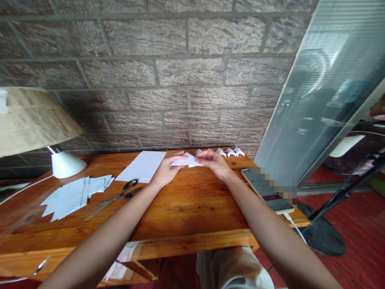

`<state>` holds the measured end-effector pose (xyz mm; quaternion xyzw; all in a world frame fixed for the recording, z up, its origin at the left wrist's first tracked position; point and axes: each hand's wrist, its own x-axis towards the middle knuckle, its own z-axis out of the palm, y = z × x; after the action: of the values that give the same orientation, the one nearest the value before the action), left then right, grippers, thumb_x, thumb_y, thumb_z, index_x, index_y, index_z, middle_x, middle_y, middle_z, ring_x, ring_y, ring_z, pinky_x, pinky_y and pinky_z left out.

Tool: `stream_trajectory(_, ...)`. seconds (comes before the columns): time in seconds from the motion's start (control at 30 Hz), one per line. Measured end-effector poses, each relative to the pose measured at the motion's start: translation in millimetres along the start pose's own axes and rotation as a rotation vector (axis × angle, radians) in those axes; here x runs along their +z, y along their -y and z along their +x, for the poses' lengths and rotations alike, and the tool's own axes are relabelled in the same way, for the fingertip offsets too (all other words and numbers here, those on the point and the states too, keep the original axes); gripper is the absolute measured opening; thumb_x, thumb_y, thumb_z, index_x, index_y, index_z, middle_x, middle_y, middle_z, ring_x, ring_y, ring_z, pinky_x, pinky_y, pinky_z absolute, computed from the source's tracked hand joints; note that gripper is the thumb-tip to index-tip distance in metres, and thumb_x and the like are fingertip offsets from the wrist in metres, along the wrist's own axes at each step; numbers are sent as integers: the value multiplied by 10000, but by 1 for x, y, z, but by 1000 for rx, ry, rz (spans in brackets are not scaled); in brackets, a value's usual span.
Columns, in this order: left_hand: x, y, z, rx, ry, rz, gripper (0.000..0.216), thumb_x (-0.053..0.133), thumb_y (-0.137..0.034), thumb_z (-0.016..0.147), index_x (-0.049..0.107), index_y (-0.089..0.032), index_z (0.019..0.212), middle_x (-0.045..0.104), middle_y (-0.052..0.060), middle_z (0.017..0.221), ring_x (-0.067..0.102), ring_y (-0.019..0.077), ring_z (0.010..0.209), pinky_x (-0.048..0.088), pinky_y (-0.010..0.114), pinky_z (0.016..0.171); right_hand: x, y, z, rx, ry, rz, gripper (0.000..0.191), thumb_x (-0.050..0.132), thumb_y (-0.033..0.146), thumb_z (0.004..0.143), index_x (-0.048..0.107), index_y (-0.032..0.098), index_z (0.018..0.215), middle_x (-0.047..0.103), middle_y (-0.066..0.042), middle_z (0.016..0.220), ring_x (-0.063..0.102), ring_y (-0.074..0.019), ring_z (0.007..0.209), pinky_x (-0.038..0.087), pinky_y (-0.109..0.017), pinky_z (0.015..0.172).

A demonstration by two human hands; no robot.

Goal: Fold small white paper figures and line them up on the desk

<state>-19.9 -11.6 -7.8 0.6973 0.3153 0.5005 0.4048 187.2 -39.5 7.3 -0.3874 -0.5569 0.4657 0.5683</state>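
Both my hands meet over a small folded piece of white paper [189,160] at the far middle of the wooden table [186,208]. My left hand [167,170] pinches its left end with the fingers closed on it. My right hand [214,161] presses and grips its right end. Just beyond the right hand, several small folded white paper shapes [231,151] stand in a row by the brick wall.
A white sheet [142,166] lies left of my hands, with black-handled scissors [118,196] in front of it and a pile of cut paper [75,194] further left. A lamp's white base [64,163] stands at back left. A phone [267,190] on a cable lies at the right edge.
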Motion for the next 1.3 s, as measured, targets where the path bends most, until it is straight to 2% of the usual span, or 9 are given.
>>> stream_trajectory(0.1, 3, -2, -2, -144, 98, -119, 504, 809, -222, 591, 701, -231, 1084, 686, 63, 1114, 616, 266, 1063, 436, 400, 995, -2, -3, 2, -13, -18, 20, 316, 837, 295, 538, 689, 186, 795, 701, -11, 867, 624, -155, 825, 461, -334, 880)
stream_trajectory(0.17, 5, -3, -2, -213, 139, -255, 551, 807, -238, 612, 665, -233, 1145, 670, 58, 1132, 617, 252, 1044, 456, 422, 982, -3, -4, 3, -7, -41, 39, 339, 837, 292, 531, 686, 189, 817, 710, -15, 868, 630, -168, 838, 460, -350, 892)
stream_trajectory(0.27, 6, -3, -1, -245, 119, -502, 514, 748, -247, 703, 618, -248, 1200, 612, 55, 1222, 594, 233, 1081, 463, 466, 991, -2, -5, 3, -6, -54, 53, 347, 834, 283, 531, 685, 198, 832, 712, -11, 866, 632, -166, 831, 457, -351, 885)
stream_trajectory(0.37, 4, -4, 0, -279, 83, -619, 619, 736, -181, 705, 542, -296, 1282, 614, 39, 1210, 606, 216, 1060, 460, 496, 997, -1, -7, 3, -2, -36, 55, 348, 828, 267, 543, 686, 207, 855, 706, 0, 856, 628, -153, 817, 446, -337, 871)
stream_trajectory(0.67, 4, 0, -4, -423, 256, -467, 465, 772, -186, 655, 661, -176, 1107, 657, 98, 1168, 622, 261, 1073, 480, 454, 980, -1, -10, 2, 36, 94, -28, 340, 811, 277, 568, 709, 180, 877, 699, -17, 859, 604, -150, 758, 437, -295, 752)
stream_trajectory(0.8, 4, 2, -5, -405, 285, -315, 432, 787, -276, 661, 672, -145, 1057, 708, 111, 1028, 686, 251, 923, 525, 425, 894, 0, -9, 0, 29, 106, -45, 284, 818, 277, 566, 703, 173, 805, 690, 3, 806, 592, -138, 724, 428, -271, 712)
stream_trajectory(0.97, 7, 0, -7, -350, 347, -222, 376, 787, -343, 661, 689, -131, 956, 723, 100, 912, 703, 227, 813, 557, 360, 776, 3, -6, -4, 90, 262, -123, 271, 780, 346, 647, 716, 149, 823, 676, 10, 723, 542, -108, 613, 376, -233, 581)
stream_trajectory(1.2, 5, 8, -2, -378, 121, -324, 426, 805, -328, 642, 674, -156, 1009, 727, 92, 949, 688, 188, 860, 530, 325, 826, 5, -6, -4, 74, 145, -17, 338, 778, 397, 646, 722, 162, 882, 720, -17, 789, 615, -150, 683, 457, -288, 703)
stream_trajectory(1.3, 5, 9, -1, -397, 120, -333, 432, 816, -335, 623, 685, -164, 998, 726, 93, 983, 679, 186, 900, 513, 326, 856, 6, -8, -3, 85, 118, -9, 355, 787, 411, 630, 724, 170, 884, 730, -25, 804, 635, -168, 695, 472, -311, 728)
